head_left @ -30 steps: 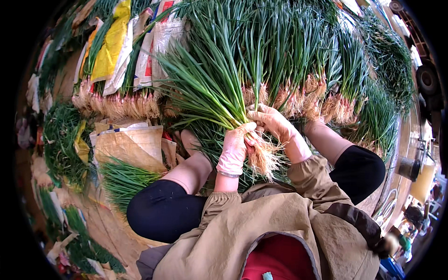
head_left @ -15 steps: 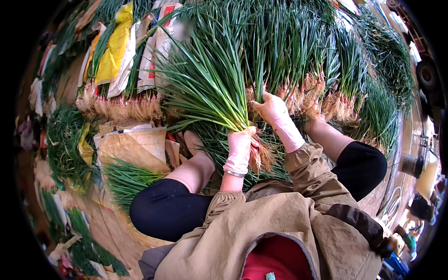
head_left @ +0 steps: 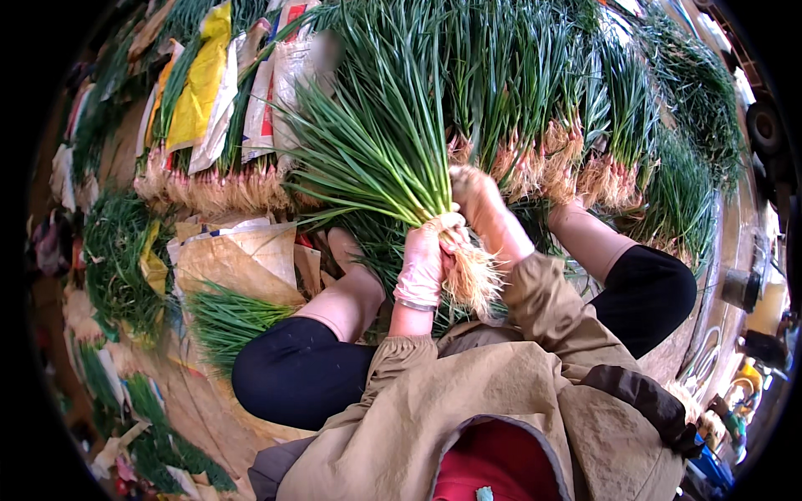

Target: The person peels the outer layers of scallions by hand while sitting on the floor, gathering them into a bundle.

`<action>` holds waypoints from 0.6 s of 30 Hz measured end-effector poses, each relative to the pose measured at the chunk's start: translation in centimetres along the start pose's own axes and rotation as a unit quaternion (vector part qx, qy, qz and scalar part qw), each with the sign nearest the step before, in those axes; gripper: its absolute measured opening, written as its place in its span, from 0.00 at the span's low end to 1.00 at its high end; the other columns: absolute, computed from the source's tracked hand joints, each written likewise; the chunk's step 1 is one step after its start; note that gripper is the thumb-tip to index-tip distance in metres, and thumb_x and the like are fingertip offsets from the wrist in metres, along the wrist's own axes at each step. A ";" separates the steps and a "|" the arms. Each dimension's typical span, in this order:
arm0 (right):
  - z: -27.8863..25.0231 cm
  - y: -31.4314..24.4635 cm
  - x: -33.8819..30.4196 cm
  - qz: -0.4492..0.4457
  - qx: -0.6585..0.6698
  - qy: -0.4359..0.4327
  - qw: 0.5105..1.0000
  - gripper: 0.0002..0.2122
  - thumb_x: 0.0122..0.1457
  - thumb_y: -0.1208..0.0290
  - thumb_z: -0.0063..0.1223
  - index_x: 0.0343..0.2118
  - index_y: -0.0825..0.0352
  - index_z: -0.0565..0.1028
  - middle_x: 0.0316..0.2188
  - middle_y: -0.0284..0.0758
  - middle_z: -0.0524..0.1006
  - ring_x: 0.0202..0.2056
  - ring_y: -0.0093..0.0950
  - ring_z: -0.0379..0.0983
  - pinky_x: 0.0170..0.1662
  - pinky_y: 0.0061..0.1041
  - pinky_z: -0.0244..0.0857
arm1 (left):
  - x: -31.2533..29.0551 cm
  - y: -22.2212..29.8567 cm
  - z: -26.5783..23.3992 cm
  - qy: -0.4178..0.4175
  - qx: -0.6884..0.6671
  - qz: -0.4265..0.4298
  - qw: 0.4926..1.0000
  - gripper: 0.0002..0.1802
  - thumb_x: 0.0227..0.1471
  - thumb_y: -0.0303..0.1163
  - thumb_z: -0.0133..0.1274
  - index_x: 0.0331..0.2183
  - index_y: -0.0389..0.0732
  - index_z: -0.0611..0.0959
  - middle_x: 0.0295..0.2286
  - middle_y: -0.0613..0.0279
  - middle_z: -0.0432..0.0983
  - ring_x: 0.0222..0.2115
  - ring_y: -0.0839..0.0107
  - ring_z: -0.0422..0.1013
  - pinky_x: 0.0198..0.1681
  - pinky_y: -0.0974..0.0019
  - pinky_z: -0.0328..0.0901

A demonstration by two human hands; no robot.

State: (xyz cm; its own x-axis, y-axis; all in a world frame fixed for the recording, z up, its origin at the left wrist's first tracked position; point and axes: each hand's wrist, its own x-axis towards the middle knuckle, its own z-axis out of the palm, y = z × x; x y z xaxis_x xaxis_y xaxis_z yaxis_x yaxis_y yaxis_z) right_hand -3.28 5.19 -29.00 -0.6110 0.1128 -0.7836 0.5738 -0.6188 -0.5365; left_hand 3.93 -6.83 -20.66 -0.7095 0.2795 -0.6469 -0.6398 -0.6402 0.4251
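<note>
Bunch of green onions [head_left: 376,150] in front of me: long, thin, glossy green blades fanning up and to the left, narrowing to a tight neck of pale stalks, then a tuft of dry, straw-coloured, stringy roots [head_left: 472,280] hanging below. My left hand [head_left: 424,259], in a thin pinkish glove wrinkled at the wrist, is closed around that neck, fingers wrapped, forearm rising straight up from my lap. My right hand [head_left: 478,194], gloved the same and dusted with soil, sits just behind the bunch at the neck, palm against the stalks; I cannot tell how far its fingers curl. The bunch is held up above my knees, clear of the ground. Beyond it, a row of onion bundles [head_left: 543,108] lies packed side by side, root ends facing me, fuzzy and tan. To the left, crinkled woven sacks [head_left: 242,83], yellow and white, lie over more bundles, and a small loose sheaf [head_left: 230,313] lies on a brown sack [head_left: 225,259] beside my left knee.
</note>
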 end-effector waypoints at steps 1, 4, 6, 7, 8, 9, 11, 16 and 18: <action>0.5 -1.8 -0.9 0.020 0.026 -0.011 0.999 0.09 0.61 0.67 0.40 0.26 0.62 0.71 0.12 0.25 0.65 0.12 0.17 0.57 0.15 0.15 0.50 | -0.3 0.2 -0.5 -0.037 -0.041 -0.016 0.998 0.12 0.45 0.25 0.52 0.34 0.31 0.74 0.19 0.59 0.71 0.14 0.75 0.67 0.19 0.74 0.64; -4.1 -1.0 -0.6 -0.100 -0.498 -0.187 0.841 0.10 0.60 0.66 0.39 0.28 0.65 0.71 0.16 0.29 0.67 0.16 0.22 0.59 0.20 0.21 0.54 | -0.6 1.3 0.8 -0.104 -0.086 0.019 0.991 0.16 0.46 0.25 0.51 0.40 0.35 0.73 0.24 0.59 0.72 0.19 0.72 0.68 0.17 0.76 0.64; -5.8 1.3 -1.8 -0.048 -0.828 -0.327 0.453 0.11 0.60 0.64 0.38 0.33 0.66 0.72 0.22 0.34 0.71 0.23 0.26 0.65 0.27 0.26 0.59 | -1.1 4.1 0.0 -0.212 -0.196 0.060 0.956 0.16 0.47 0.24 0.48 0.42 0.37 0.71 0.29 0.58 0.71 0.26 0.71 0.68 0.21 0.76 0.67; -5.7 0.5 -3.4 0.003 -0.863 -0.325 0.387 0.13 0.60 0.63 0.38 0.35 0.66 0.72 0.26 0.37 0.72 0.26 0.28 0.68 0.31 0.28 0.62 | -2.0 5.0 0.5 -0.209 -0.244 0.058 0.945 0.18 0.46 0.23 0.47 0.43 0.37 0.71 0.28 0.59 0.71 0.27 0.70 0.68 0.26 0.72 0.68; -4.4 -0.8 -5.0 -0.010 -0.877 -0.253 0.408 0.14 0.60 0.62 0.38 0.37 0.66 0.72 0.29 0.39 0.74 0.30 0.30 0.71 0.35 0.31 0.65 | -2.2 5.1 0.6 -0.214 -0.257 0.047 0.941 0.20 0.45 0.23 0.47 0.45 0.36 0.71 0.27 0.59 0.71 0.26 0.70 0.67 0.28 0.70 0.67; -3.3 -1.7 -5.7 -0.068 -0.859 -0.129 0.491 0.16 0.60 0.61 0.38 0.40 0.67 0.73 0.32 0.42 0.76 0.33 0.32 0.73 0.39 0.33 0.68 | -2.4 5.0 0.5 -0.215 -0.268 0.033 0.938 0.22 0.44 0.23 0.48 0.46 0.35 0.71 0.26 0.59 0.70 0.25 0.70 0.67 0.30 0.69 0.65; -2.5 -3.8 -3.8 -0.228 -0.721 0.095 0.648 0.17 0.59 0.55 0.42 0.31 0.67 0.73 0.23 0.39 0.76 0.27 0.34 0.74 0.33 0.31 0.68 | -1.2 4.0 -0.1 -0.293 -0.269 -0.020 0.917 0.25 0.43 0.24 0.50 0.48 0.34 0.70 0.23 0.60 0.70 0.23 0.71 0.64 0.31 0.68 0.61; -3.3 -6.0 0.5 -0.205 -0.672 0.060 0.709 0.15 0.57 0.56 0.47 0.34 0.64 0.72 0.26 0.35 0.76 0.28 0.28 0.74 0.33 0.29 0.68 | -1.1 3.2 0.5 -0.130 -0.157 -0.057 0.977 0.10 0.45 0.26 0.51 0.34 0.38 0.73 0.21 0.62 0.66 0.22 0.76 0.61 0.21 0.78 0.60; -4.6 -4.4 -1.3 -0.221 -0.623 -0.035 0.750 0.13 0.56 0.58 0.49 0.36 0.63 0.73 0.25 0.35 0.76 0.28 0.29 0.74 0.34 0.29 0.68 | -0.8 3.4 -0.3 -0.123 -0.117 -0.042 0.985 0.10 0.45 0.26 0.51 0.34 0.38 0.73 0.21 0.62 0.66 0.21 0.76 0.62 0.22 0.78 0.61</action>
State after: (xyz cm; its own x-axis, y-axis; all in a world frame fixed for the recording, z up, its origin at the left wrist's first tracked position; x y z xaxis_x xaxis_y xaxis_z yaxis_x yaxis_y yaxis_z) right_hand -2.55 11.34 -27.09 -0.8934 0.0241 -0.4487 0.3446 0.6775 -0.6498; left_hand 2.44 -9.44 -18.89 -0.7257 0.4845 -0.4885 -0.6341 -0.7466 0.2014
